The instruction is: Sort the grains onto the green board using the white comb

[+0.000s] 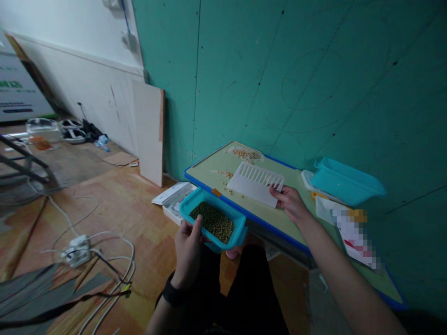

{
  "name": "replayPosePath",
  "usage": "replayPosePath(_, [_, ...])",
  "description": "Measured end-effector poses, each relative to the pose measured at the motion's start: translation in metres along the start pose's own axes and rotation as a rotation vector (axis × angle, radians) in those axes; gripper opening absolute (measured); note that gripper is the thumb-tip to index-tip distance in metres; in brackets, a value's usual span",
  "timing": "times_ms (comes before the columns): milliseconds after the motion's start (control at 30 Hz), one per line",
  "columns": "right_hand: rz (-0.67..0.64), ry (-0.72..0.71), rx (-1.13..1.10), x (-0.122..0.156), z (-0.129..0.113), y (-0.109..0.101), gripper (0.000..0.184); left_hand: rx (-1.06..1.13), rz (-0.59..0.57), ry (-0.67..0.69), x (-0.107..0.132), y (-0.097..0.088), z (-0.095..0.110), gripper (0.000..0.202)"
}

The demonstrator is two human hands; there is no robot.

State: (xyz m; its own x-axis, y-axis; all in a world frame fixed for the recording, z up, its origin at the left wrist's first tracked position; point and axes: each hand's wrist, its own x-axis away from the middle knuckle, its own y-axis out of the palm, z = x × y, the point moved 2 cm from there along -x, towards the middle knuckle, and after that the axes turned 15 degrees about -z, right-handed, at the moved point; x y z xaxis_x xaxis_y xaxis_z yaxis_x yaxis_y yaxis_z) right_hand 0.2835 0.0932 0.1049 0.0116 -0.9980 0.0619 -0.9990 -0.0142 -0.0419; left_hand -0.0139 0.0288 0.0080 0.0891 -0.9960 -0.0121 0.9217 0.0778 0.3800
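Observation:
My left hand (189,245) grips the near side of a blue plastic container (240,231), its thumb over the rim. Green and yellowish beans (214,221) lie inside it. The container is held just off the table's front edge. My right hand (287,201) pinches the right end of a white slotted plastic plate (254,185), which is tilted over the tabletop. Loose yellow beans (245,154) lie scattered on the table behind the plate, with a few more at its left. The fingers of my right hand under the plate are partly hidden.
The narrow table (206,173) with blue edging stands against a green wall (244,70). A second blue container (349,181) sits at its right, near a blurred packet (356,239). An open white box (172,204) and a power strip with cables (77,251) are on the floor.

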Motion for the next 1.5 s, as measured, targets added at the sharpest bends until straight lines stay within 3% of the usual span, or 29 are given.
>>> replayPosePath(167, [0.069, -0.093, 0.125, 0.025, 0.002, -0.008, 0.057, -0.005, -0.008, 0.004, 0.001, 0.001, -0.001, 0.045])
replayPosePath(300, [0.208, -0.197, 0.329, 0.056, 0.008, -0.013, 0.053, 0.009, -0.017, 0.004, 0.001, 0.004, 0.001, 0.045])
replayPosePath(400, [0.283, -0.218, 0.493, 0.082, 0.013, -0.002, 0.047, 0.035, -0.02, -0.006, 0.001, 0.005, 0.001, 0.045])
replayPosePath(567, [0.302, -0.275, 0.681, 0.11, 0.015, 0.033, 0.042, 0.028, -0.012, -0.002, 0.0, 0.005, 0.002, 0.047])
replayPosePath(667, [0.263, -0.307, 0.665, 0.104, 0.014, 0.043, 0.041, 0.008, -0.011, 0.002, 0.0, 0.004, 0.003, 0.047])
replayPosePath(867, [0.315, -0.314, 0.584, 0.07, 0.01, 0.034, 0.048, 0.021, 0.016, -0.001, -0.005, -0.005, 0.005, 0.047])
replayPosePath(1033, [0.253, -0.319, 0.56, 0.054, 0.01, 0.037, 0.047, 0.055, 0.048, -0.013, -0.013, -0.015, 0.005, 0.045])
replayPosePath(1500, [0.175, -0.293, 0.544, 0.076, 0.008, 0.046, 0.041, 0.047, 0.047, 0.001, -0.023, -0.014, 0.008, 0.043])
